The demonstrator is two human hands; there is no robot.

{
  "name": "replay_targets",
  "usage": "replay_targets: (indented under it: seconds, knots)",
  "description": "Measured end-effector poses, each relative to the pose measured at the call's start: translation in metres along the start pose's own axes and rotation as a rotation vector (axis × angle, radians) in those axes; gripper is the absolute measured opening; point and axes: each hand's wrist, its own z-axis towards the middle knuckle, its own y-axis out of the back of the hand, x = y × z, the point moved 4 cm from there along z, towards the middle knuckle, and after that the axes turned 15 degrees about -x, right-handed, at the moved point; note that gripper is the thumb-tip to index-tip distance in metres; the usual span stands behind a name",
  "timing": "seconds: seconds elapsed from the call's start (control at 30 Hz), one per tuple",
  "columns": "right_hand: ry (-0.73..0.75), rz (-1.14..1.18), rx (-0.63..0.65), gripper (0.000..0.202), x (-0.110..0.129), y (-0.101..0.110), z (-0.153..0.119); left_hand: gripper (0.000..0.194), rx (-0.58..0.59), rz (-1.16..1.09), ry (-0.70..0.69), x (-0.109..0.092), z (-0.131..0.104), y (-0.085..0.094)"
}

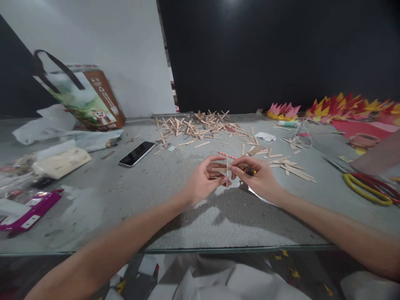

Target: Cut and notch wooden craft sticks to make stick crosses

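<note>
Two crossed wooden craft sticks (227,175) are held over the middle of the table. My left hand (204,177) grips them from the left, with its fingertips at the upper and lower ends of the upright stick. From the right, my right hand (253,173) pinches the middle where the sticks cross. Whether the two sticks are joined is hidden by the fingers. Just behind the hands lies a red-and-white striped straw (225,155). A small dark and yellow object (250,171) shows by my right hand, partly hidden.
A heap of craft sticks (193,127) lies behind, with loose sticks (296,171) to the right. Scissors (367,189) lie at the right, near paper crowns (340,109). A phone (137,154), a bag (90,100) and plastic packets (34,208) occupy the left.
</note>
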Motion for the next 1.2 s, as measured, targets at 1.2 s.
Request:
replay_targets:
  seconds: [1.2]
  knots:
    - [-0.135,0.104,0.024,0.036,-0.015,-0.002,-0.004,0.048,0.188,0.141,0.154,0.006,0.007,0.004]
